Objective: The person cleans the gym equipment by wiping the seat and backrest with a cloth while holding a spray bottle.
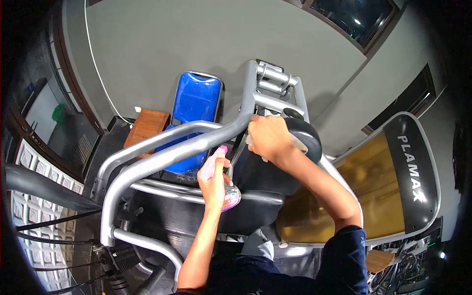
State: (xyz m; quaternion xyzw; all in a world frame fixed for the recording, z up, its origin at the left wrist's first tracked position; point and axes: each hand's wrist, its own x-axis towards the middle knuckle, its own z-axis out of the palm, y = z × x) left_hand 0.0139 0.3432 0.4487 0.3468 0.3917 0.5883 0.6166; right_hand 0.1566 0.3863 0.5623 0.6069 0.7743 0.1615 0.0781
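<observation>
My left hand (213,186) is wrapped round a clear spray bottle (231,199) with a pink nozzle, held upright in front of the machine's lower silver bar. My right hand (269,135) is closed on a pale cloth (299,144), whose edges show on either side of the wrist. That hand lies over the black rounded pad (310,133) of the gym machine, close beside its thick silver frame tube (244,118). The fingertips of my right hand are mostly hidden beneath the hand.
A blue chair (197,96) and a small wooden table (147,127) stand behind the frame by the grey wall. A panel marked PLAMAX (410,167) rises on the right. Black cables (59,242) run at the lower left, near white patterned blocks (42,172).
</observation>
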